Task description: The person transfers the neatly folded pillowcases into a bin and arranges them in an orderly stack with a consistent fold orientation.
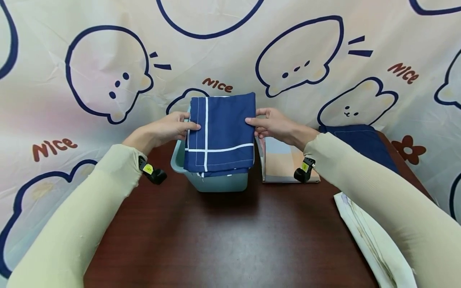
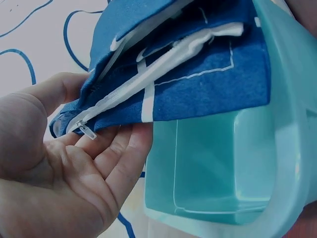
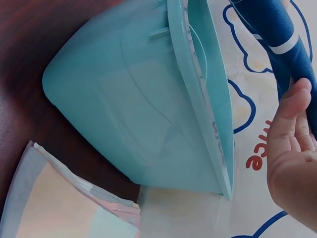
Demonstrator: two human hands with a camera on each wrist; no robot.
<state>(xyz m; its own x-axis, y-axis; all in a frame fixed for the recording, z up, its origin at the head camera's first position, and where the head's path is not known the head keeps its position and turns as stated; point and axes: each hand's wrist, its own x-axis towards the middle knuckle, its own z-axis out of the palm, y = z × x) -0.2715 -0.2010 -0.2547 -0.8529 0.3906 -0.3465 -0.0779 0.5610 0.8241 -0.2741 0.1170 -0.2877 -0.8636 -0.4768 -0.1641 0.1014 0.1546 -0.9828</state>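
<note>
A folded navy fabric cover [image 1: 228, 124] with white stripes is held up between both hands over a light teal plastic bin [image 1: 219, 185]. Its left edge is pinched by my left hand [image 1: 167, 129], thumb in front and fingers behind. On the opposite edge, my right hand [image 1: 276, 127] grips with the thumb on the front. The left wrist view shows a white zipper [image 2: 129, 94] along the folded layers, its pull hanging by the left fingers [image 2: 131, 151]. Part of the bin's interior [image 2: 208, 163] shows beneath the cover; the rest is hidden.
A folded peach, grey and pink cloth [image 1: 284, 162] lies right of the bin on the dark wooden table [image 1: 223, 240]. Farther right are another folded navy cloth [image 1: 363, 142] and a folded white cloth [image 1: 374, 244]. A printed curtain [image 1: 216, 60] hangs behind.
</note>
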